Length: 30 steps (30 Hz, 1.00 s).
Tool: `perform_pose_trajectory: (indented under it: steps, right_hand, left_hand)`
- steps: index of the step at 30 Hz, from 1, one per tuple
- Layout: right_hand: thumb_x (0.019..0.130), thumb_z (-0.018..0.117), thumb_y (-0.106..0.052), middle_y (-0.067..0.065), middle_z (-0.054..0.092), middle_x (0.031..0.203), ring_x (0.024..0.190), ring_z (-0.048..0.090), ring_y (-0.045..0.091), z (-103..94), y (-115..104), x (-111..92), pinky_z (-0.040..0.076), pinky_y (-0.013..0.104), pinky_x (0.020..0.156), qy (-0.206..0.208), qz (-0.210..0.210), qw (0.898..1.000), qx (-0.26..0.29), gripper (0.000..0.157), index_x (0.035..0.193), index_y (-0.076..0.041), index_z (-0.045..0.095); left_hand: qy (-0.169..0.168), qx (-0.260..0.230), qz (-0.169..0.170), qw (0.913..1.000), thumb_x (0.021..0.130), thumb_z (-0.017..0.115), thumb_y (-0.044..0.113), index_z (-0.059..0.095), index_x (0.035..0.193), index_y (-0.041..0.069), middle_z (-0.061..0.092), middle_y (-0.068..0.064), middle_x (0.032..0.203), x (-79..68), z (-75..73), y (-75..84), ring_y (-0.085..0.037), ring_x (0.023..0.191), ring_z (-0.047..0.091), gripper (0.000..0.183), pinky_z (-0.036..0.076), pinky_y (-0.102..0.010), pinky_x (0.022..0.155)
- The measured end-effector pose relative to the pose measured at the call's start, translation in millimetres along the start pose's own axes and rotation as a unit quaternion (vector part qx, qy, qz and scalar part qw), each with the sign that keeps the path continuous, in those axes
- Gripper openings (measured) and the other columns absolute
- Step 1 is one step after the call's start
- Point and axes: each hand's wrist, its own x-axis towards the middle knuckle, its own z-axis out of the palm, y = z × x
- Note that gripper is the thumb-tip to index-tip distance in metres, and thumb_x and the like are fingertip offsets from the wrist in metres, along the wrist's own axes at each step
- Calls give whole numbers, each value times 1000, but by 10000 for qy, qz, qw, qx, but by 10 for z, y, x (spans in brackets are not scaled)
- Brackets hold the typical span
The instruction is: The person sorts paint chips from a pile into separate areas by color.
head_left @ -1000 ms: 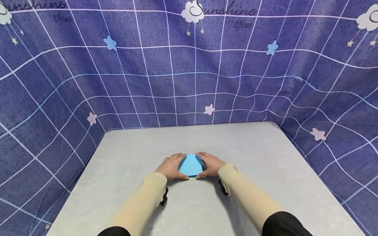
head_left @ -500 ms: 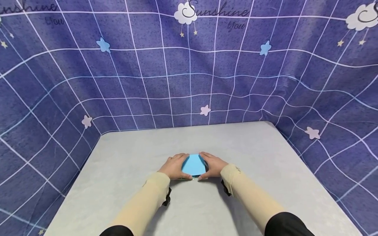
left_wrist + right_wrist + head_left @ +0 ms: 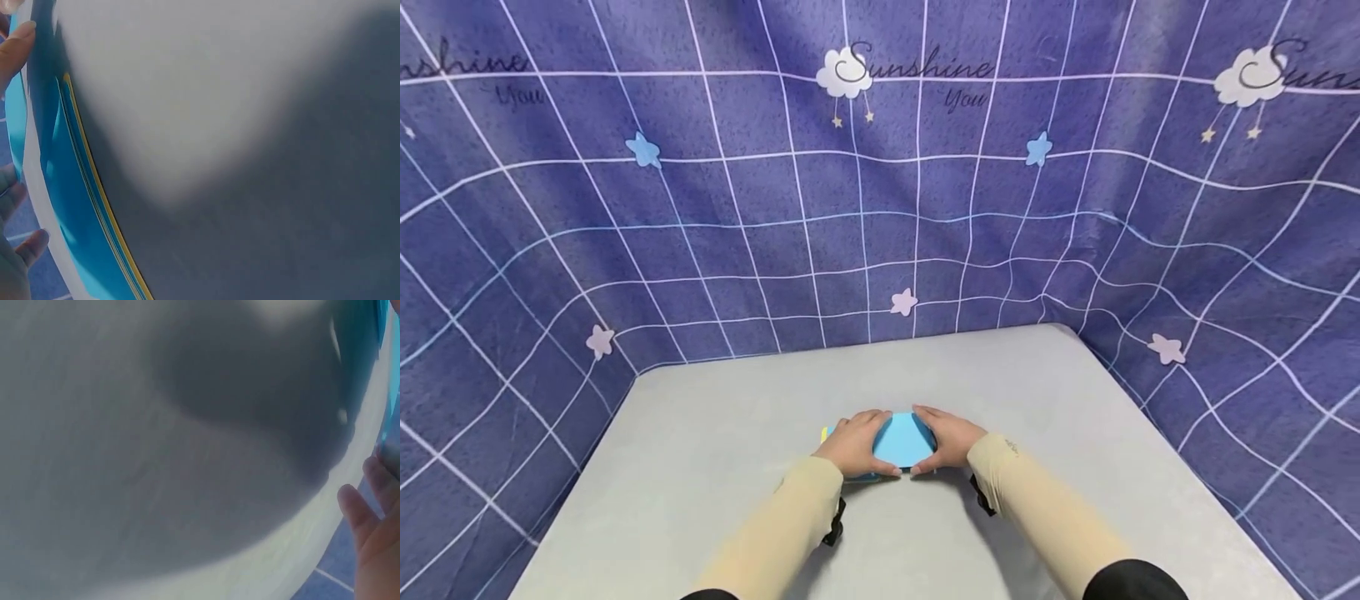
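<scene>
Head view: both hands at lower centre of frame, working on one blue piece (image 3: 903, 442), its flat top face up, held between them over the pale table (image 3: 737, 433). Left hand (image 3: 855, 443) on the piece's left side: fingers along the far edge, thumb at the near edge, curved round it in a grip. Right hand (image 3: 953, 438) mirrors it on the right side, fingers far, thumb near, also gripping. Thumb tips near each other at the piece's near edge.

A stack (image 3: 81, 219), blue with a yellow edge, lies on the table under and beside the left hand; in the head view a corner pokes out left of that hand. Left wrist view: stack runs down the left of the frame, thin layered lines along its yellow edge. Whether piece and stack touch, cannot tell.

Right wrist view: fingers at the right edge, blue at upper right, broad shadow on the table.

Forearms in beige sleeves (image 3: 775, 517), black straps (image 3: 833, 527) at the wrists, black cuffs (image 3: 1135, 581) at the bottom of frame. Upper frame: purple cloth (image 3: 820, 192) with a pale grid, clouds (image 3: 844, 75), stars (image 3: 903, 302), printed "Sunshine You".
</scene>
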Motion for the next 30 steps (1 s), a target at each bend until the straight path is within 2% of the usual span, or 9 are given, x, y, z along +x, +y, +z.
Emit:
perform_pose_trajectory:
  steps: [4,10,19,27,30]
  right_hand:
    - [77,91,-49,21,38,160,143,43,37,18,52,-93,39,48,115,-26,48,9998,208,115,160,2,30]
    - [78,90,-48,24,40,158,142,44,39,-44,165,-187,39,50,114,81,31,9999,121,114,160,3,30]
    - [78,90,-48,21,37,161,143,43,37,-216,266,-264,38,50,114,-62,374,9993,26,114,162,-2,28]
    - [78,90,-50,23,38,160,144,42,38,-149,451,-429,38,51,115,-31,457,9989,108,115,163,-3,28]
    - [78,90,-50,25,38,159,143,42,41,-151,469,-491,39,53,113,-69,511,9986,145,115,162,-3,29]
  left_hand:
    - [-20,-77,27,10000,77,81,69,45,156,10,50,-14,153,7,85,67,-32,139,48,105,41,-58,107]
    - [-51,-169,67,9998,77,80,69,43,158,13,48,-13,155,117,75,184,-31,141,45,105,40,-58,109]
    - [-58,-155,111,9998,78,79,70,42,159,15,47,-10,156,301,96,316,-29,142,45,104,39,-56,111]
    - [-424,44,241,9988,78,79,71,43,158,13,50,-10,154,397,87,535,-27,141,47,105,35,-54,113]
    - [-590,124,156,9981,78,77,72,41,159,15,48,-9,156,412,111,607,-27,142,45,105,32,-55,116]
